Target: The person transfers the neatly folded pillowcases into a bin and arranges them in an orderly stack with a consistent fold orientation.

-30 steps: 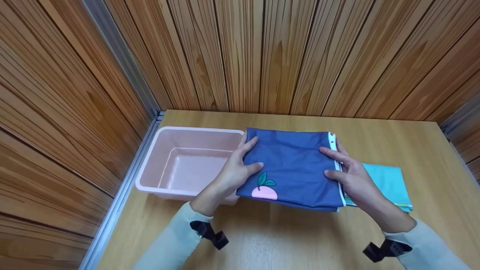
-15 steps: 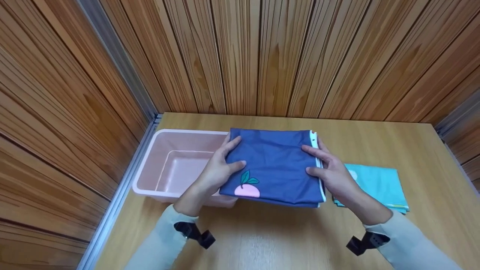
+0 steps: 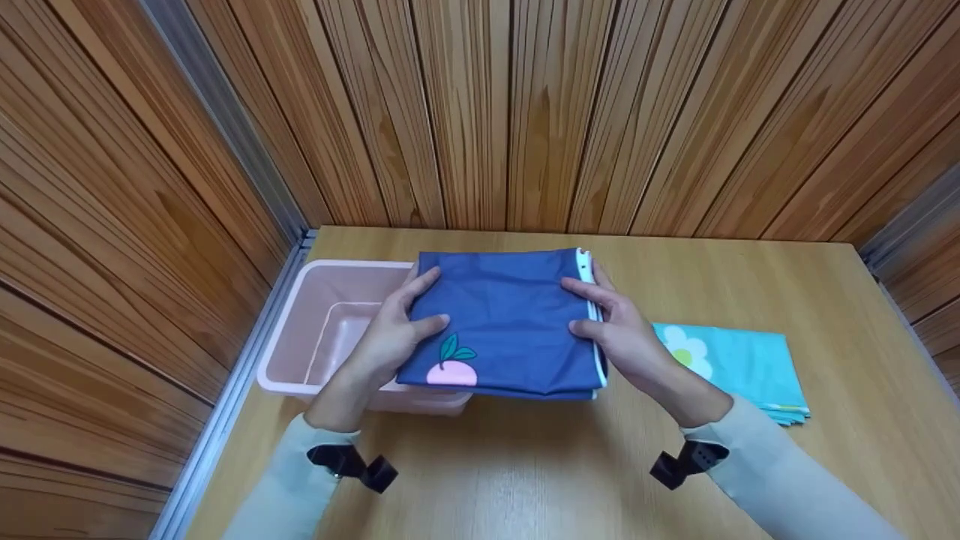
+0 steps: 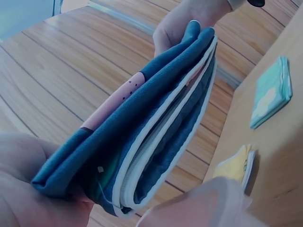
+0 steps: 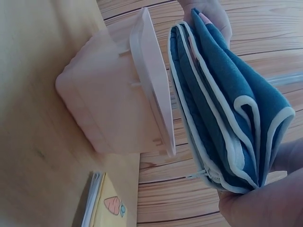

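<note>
A folded dark blue cloth with white edging and a pink fruit print is held up level between my two hands. My left hand grips its left side, thumb on top and fingers partly hidden beneath. The right side is pinched the same way by my right hand. Several layers show at the cloth's edge in the right wrist view. Below and left of it stands a pink plastic basin, its right part covered by the cloth in the head view.
On the table at right lies a folded turquoise cloth with a white flower. A folded yellow cloth with a carrot print lies near the basin, hidden in the head view. Wooden panel walls stand behind and at left.
Both hands have carried the blue cloth leftward, from beside the basin to partly over its right side. More of the turquoise cloth shows now.
</note>
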{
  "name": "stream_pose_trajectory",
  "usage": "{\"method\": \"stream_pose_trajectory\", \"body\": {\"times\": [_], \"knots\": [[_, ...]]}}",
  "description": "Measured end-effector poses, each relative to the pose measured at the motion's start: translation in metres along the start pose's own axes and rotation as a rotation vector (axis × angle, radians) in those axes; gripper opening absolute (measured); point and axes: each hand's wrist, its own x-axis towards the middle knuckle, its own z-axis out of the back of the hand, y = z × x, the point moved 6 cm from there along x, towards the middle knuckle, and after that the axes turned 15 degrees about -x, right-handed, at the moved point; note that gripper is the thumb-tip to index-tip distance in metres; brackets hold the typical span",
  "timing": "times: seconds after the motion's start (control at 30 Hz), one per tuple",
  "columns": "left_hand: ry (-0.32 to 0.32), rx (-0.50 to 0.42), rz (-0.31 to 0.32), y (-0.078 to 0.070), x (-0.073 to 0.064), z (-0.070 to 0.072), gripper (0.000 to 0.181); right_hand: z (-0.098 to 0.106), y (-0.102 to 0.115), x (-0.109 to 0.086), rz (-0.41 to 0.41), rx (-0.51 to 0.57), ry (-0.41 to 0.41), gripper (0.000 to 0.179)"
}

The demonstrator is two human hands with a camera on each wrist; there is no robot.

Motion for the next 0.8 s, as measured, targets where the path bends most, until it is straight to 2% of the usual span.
{"method": "stream_pose_trajectory", "body": {"times": [0.1,0.4,0.8], "knots": [[-0.005,-0.005,0.001,-0.001,-0.001,0.008,0.069,-0.006,0.004,0.004,-0.011,-0.010,-0.003,0.060],[-0.035,0.055,0.047,-0.009,-0.005,0.037,0.067,-0.029,0.011,0.018,-0.037,0.027,0.013,0.059],[-0.003,0.026,0.013,-0.015,-0.012,0.070,0.065,-0.061,0.022,0.033,-0.041,0.019,0.000,0.059]]}}
